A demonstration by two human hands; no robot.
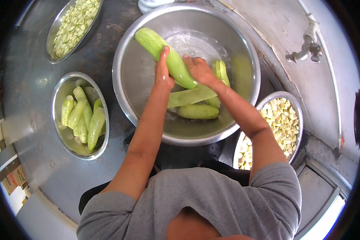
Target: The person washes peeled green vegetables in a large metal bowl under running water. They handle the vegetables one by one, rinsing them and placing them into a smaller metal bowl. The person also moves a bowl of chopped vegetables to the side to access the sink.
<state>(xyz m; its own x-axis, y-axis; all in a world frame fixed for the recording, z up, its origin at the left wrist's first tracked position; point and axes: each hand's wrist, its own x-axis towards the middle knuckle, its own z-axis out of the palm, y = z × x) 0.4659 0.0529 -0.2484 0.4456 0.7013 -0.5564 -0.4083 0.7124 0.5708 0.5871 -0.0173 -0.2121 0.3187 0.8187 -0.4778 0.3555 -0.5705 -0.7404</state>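
Observation:
A long pale green gourd (160, 50) is held slanted over a big steel basin (126, 68) with water in its bottom. My left hand (163, 72) presses against the gourd's near side, thumb up. My right hand (199, 70) grips its lower end. Under my hands several more green gourds (198, 112) lie in the shallow water, one of them a long, flat, lighter piece (190, 97).
A steel bowl (58, 120) at the left holds several peeled gourds. Another bowl (54, 36) at the far left holds cut pieces. A bowl (294, 104) of pale cut chunks sits at the right. A tap (306, 50) and white pipe run along the wall at the right.

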